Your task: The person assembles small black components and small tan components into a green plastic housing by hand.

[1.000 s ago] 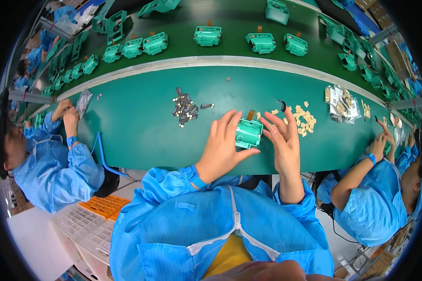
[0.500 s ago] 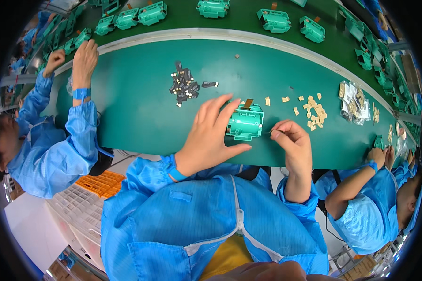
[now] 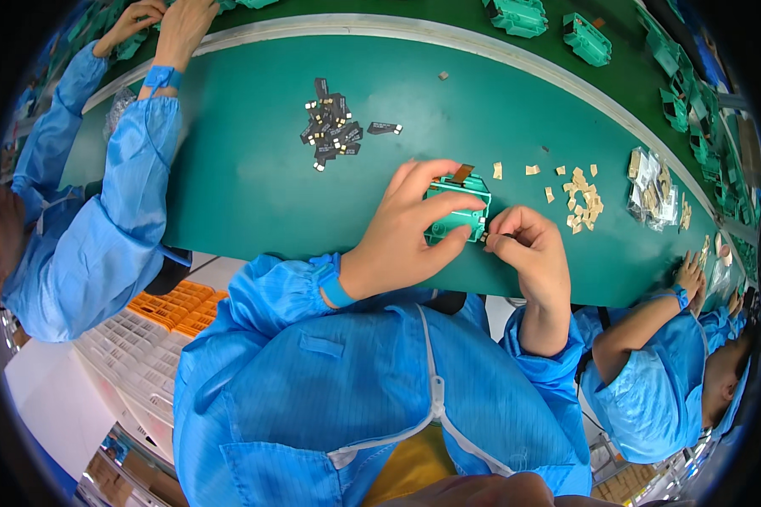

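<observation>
My left hand (image 3: 410,232) wraps its fingers and thumb round a green plastic housing (image 3: 442,227), holding it near the table's front edge. From the housing's far edge sticks up a brown flex strip (image 3: 462,173). My right hand (image 3: 533,253) is closed in a pinch at the housing's right near corner. Between its fingertips is a small dark piece (image 3: 486,237) with a light end, mostly hidden by the fingers. It appears to touch the housing's edge, though the exact contact is hidden.
Black flat strips with pale ends (image 3: 331,127) lie heaped at left of centre, one strip (image 3: 385,128) apart. Small beige pieces (image 3: 582,203) and clear plastic bags (image 3: 651,190) lie right. More green housings (image 3: 587,40) stand beyond the pale rail (image 3: 431,27). Co-workers' arms (image 3: 144,160) flank me.
My left fingers have closed over the housing from a looser, spread hold. My right hand has brought the dark piece up to the housing's corner. The view has shifted; the left co-worker's hands reach farther.
</observation>
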A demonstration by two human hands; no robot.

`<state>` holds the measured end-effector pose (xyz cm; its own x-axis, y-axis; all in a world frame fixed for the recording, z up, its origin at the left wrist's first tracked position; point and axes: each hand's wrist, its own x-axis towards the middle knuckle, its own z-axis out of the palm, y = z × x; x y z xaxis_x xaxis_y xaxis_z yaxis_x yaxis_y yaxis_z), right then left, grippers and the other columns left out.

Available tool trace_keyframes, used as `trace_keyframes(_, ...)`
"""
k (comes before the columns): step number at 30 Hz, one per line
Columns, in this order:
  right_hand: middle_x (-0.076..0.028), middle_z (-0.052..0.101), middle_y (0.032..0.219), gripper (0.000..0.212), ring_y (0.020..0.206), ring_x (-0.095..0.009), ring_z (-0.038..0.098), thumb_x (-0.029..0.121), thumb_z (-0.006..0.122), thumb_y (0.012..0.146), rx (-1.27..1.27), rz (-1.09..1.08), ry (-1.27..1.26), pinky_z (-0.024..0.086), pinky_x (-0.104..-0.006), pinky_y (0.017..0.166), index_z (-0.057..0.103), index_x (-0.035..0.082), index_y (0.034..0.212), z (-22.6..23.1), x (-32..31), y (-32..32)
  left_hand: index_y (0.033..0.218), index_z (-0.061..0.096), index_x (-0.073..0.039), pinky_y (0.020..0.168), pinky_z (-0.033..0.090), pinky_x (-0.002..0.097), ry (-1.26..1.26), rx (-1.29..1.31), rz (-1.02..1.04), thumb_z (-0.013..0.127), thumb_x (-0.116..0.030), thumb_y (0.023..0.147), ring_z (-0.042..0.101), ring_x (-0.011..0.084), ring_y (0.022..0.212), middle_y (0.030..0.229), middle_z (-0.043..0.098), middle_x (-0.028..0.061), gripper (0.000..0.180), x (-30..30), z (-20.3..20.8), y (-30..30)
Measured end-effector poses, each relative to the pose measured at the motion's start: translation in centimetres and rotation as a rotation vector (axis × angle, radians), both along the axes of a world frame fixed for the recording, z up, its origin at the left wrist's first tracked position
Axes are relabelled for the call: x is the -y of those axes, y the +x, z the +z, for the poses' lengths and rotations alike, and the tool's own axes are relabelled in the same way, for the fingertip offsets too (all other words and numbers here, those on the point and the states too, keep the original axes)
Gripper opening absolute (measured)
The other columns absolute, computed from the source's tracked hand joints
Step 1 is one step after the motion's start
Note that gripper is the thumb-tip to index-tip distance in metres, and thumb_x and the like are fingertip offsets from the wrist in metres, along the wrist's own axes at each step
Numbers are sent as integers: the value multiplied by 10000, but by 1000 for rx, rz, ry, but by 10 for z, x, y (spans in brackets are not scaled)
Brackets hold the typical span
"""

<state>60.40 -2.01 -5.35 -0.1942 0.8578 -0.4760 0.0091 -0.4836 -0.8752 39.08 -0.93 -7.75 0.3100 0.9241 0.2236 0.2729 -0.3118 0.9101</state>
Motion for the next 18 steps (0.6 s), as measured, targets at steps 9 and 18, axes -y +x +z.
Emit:
trace_keyframes(9, -11, 620, 799, 112, 681, -35, 521, -35, 643, 819, 19, 68, -41, 396, -205, 584, 556, 23, 779, 0, -8, 0, 1132, 699, -129, 1110, 289, 545, 6, -48, 25, 751, -100, 760, 531, 312, 1125, 1245, 532, 116, 377, -1, -6, 3)
trace_keyframes(18, 22, 578, 745, 122, 656, -22, 482, -18, 647, 812, 135, 90, -78, 371, -209, 556, 542, 26, 767, 7, -12, -7, 1139, 692, -129, 1132, 247, 575, 20, -50, 11, 760, -101, 747, 557, 294, 1098, 1235, 535, 102, 399, -3, -9, 1)
